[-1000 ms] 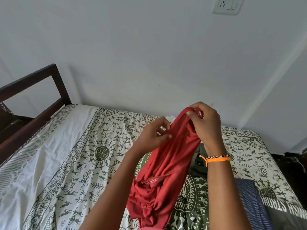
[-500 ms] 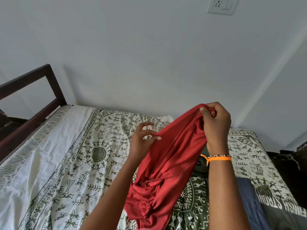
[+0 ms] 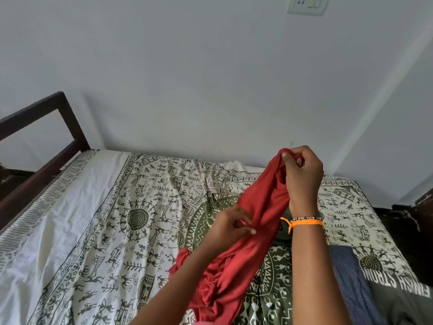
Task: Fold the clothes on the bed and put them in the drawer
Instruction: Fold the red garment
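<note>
Room: pale blue-grey walls meet in a corner at your right, with a white switch plate (image 3: 307, 4) high on the far wall.
Bed: your bed (image 3: 70, 231) runs along the far wall under a cream sheet printed with dark green tribal figures, and a dark wooden bed frame (image 3: 44, 137) rises at its left end.
Red garment: the red garment (image 3: 236, 261) hangs in a long bunched drape over the middle of the bed toward the near edge (its lower folds crumple beside your left forearm).
Right hand: your right hand (image 3: 302, 177) is raised above the bed and pinches the garment's top edge, thumb and curled fingers closed on the cloth.
Left hand: your left hand (image 3: 230, 227) sits lower on the drape, fingers bent, thumb and fingertips gathering a fold of the red cloth.
Wrist: an orange thread and a beaded band (image 3: 304, 220) circle your right wrist.
Other clothes: a blue striped garment (image 3: 349, 282) lies near the bed's right end at the near edge, touching a grey garment with white lettering (image 3: 403, 294); a dark item (image 3: 284, 231) shows partly behind your right wrist, too hidden to name.
</note>
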